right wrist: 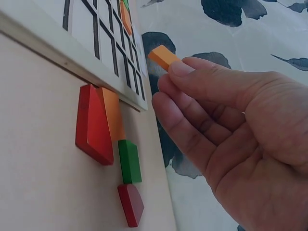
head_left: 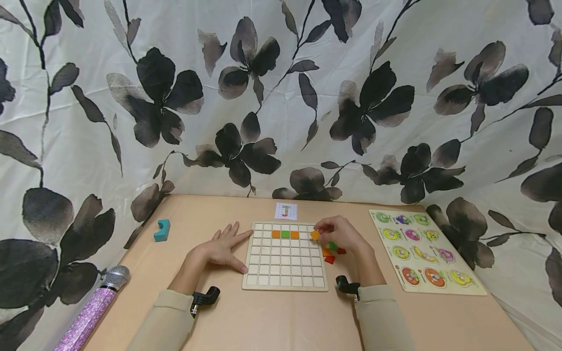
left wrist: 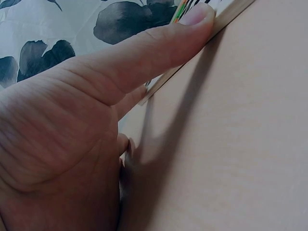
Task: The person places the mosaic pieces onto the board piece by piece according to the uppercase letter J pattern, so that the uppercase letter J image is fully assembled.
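A white gridded board (head_left: 285, 263) lies on the table, with a row of an orange tile (head_left: 275, 234), a green tile (head_left: 285, 234) and another orange tile (head_left: 294, 235) near its top. Spread along the board's left side, my left hand (head_left: 215, 251) touches the edge with its thumb and index finger extended. My right hand (head_left: 344, 234) pinches a yellow-orange block (right wrist: 163, 57) between thumb and fingers, over the board's upper right edge. Beside that edge lie a red block (right wrist: 94, 125), an orange block (right wrist: 113, 113), a green block (right wrist: 130, 161) and a dark red rounded block (right wrist: 131, 206).
A small card (head_left: 286, 211) with a coloured J-shaped pattern lies behind the board. To the right is a fruit-picture board (head_left: 421, 251). A teal curved block (head_left: 162, 230) and a glittery purple microphone (head_left: 94, 307) are on the left. Floral cloth (head_left: 307, 122) hangs behind the table.
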### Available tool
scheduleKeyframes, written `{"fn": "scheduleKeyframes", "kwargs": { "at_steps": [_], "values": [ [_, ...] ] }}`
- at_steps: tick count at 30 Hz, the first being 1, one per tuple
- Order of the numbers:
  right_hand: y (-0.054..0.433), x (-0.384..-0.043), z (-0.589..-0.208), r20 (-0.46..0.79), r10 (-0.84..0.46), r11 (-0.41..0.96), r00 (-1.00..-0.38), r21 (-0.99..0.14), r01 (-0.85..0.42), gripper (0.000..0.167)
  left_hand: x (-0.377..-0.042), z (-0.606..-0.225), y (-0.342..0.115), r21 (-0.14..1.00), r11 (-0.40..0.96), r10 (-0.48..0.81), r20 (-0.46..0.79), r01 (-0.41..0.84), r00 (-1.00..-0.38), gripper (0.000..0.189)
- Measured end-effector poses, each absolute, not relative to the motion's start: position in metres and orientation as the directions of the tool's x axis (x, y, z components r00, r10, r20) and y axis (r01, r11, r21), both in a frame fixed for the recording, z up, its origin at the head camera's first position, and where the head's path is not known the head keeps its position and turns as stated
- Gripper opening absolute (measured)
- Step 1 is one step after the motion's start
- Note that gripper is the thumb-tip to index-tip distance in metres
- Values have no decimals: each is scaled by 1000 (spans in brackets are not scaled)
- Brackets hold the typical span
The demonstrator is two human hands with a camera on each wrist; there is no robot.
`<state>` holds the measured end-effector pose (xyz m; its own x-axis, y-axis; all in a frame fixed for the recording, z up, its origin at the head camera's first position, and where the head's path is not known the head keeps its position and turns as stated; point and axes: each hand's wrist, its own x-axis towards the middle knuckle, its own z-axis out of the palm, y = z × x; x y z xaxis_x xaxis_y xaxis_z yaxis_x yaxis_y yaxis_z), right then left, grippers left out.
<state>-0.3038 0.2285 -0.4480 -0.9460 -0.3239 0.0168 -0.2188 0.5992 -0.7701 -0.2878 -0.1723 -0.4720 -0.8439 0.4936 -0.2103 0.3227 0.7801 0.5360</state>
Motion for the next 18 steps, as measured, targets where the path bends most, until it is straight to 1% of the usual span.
{"fn": "scheduleKeyframes", "kwargs": {
  "at_steps": [8, 18],
  "values": [
    [220, -302, -446, 22, -333, 579, -943, -784, -223, 25, -288, -472, -173, 537, 776, 500, -207, 329, -841, 120],
    [209, -306, -451, 112, -358, 595, -927, -738, -319, 18, -289, -474, -174, 541, 777, 496, -212, 321, -842, 121]
  ]
}}
